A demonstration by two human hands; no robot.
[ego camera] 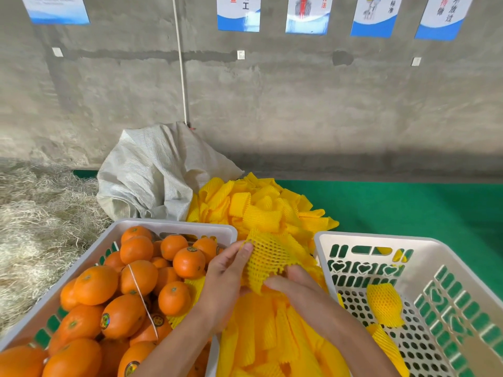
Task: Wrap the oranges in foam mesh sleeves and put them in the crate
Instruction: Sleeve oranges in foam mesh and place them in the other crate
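Observation:
Between the two crates, my left hand (226, 276) and my right hand (294, 281) both grip one yellow foam mesh sleeve (268, 258) stretched over a round shape; the fruit inside is hidden by the mesh. The left white crate (174, 225) is heaped with bare oranges (136, 278). In the right white crate (362, 240) lies a wrapped orange (385, 304) near its left wall, with a second sleeved piece (386, 345) below it. A pile of loose yellow sleeves (261, 208) spreads behind and under my hands.
A crumpled white woven sack (152, 172) leans against the concrete wall behind the left crate. Straw (40, 213) covers the floor at left. Green matting (408, 202) covers the surface at right. A thin string (141, 292) lies across the oranges.

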